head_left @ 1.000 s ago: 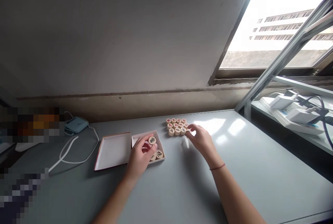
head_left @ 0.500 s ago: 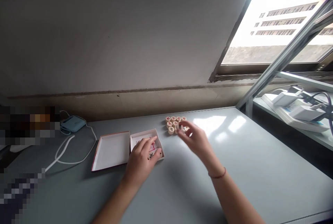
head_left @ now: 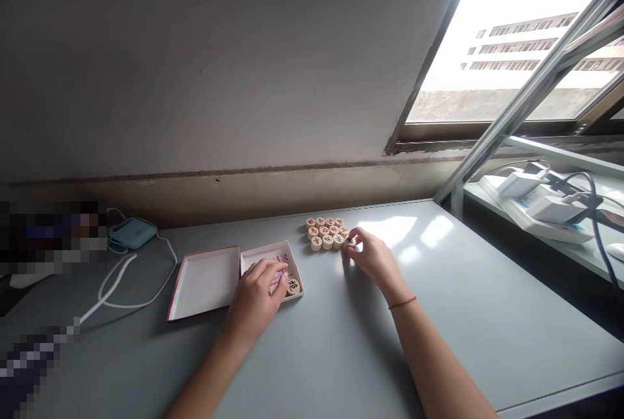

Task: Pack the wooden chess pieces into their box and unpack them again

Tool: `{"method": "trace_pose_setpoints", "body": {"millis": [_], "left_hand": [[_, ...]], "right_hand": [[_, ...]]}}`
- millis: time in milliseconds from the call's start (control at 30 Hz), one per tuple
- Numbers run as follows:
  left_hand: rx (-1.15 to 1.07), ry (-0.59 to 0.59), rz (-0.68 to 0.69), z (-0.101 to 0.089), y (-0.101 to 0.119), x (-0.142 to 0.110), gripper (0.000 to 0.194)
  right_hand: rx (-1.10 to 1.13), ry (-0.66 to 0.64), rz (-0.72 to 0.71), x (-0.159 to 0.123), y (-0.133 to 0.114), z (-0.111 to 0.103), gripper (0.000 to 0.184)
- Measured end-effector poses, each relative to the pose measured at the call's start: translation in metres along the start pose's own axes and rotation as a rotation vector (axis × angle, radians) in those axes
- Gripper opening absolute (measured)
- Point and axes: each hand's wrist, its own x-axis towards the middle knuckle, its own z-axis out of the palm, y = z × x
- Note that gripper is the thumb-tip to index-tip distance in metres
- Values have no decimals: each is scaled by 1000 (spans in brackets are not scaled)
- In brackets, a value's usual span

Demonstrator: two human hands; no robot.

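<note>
Wooden Chinese chess pieces (head_left: pixel 327 241) stand in rows on the grey table, red characters behind and black ones in front. My right hand (head_left: pixel 373 255) pinches a Chinese chess piece (head_left: pixel 350 242) at the right end of the front row. Its thumb and index finger partly cover that piece. Over the shallow white box (head_left: pixel 298 274) rests my left hand (head_left: pixel 258 286), fingers loosely bent and thumb a little apart, with no piece visible in its grasp. Beside the thumb lies a black-lettered piece (head_left: pixel 293 286) in the box; other contents are partly hidden under the hand.
The box's lid (head_left: pixel 205 282) lies open to the left, joined along one side. Further left are a light blue device (head_left: pixel 132 232) and a white cable (head_left: pixel 114 279). A power strip with plugged-in chargers (head_left: pixel 541 204) sits on a shelf at right, behind a metal frame.
My right hand has lowered a piece to the right end of the front row, uncovering the rows. My left hand has shifted slightly in the box, and a black-lettered piece shows more fully there.
</note>
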Motion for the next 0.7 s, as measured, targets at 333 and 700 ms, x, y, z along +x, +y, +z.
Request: {"method": "trace_pose_setpoints", "body": {"millis": [333, 700], "left_hand": [[46, 27, 6, -4, -10, 3, 23], [317, -274, -241, -38, -16, 1, 35]], "right_hand": [[24, 80, -40, 1, 0, -1, 10], [340, -258, -445, -44, -82, 25, 35]]}}
